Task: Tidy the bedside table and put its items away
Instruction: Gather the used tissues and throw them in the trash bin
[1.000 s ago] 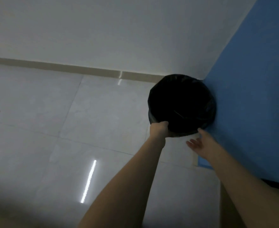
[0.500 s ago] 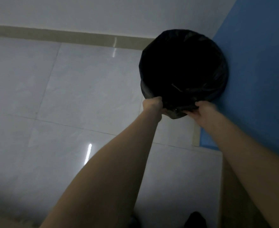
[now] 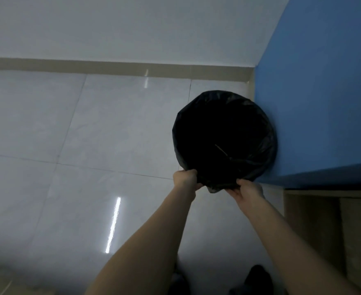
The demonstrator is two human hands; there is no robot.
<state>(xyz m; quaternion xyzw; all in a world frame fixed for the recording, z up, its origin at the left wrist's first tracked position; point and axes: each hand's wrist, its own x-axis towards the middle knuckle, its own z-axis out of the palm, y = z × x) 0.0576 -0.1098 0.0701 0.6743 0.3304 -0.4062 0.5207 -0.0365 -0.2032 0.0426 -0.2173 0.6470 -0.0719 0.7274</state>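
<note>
A round bin lined with a black bin bag [image 3: 224, 135] stands on the pale tiled floor against a blue wall. My left hand [image 3: 186, 179] grips the bag's near rim on the left. My right hand [image 3: 248, 189] pinches the same rim on the right, and a fold of black plastic hangs bunched between the two hands. The inside of the bin is too dark to show its contents, apart from one thin pale stick-like line.
The blue wall [image 3: 324, 92] runs along the right. A light wooden piece of furniture [image 3: 333, 231] stands at the lower right. A beige skirting board [image 3: 111, 67] lines the white far wall. My dark shoes [image 3: 258, 277] show at the bottom.
My right hand, open beside the bin one second ago, has closed on the bag's rim. The left hand has kept its grip. The view has shifted.
</note>
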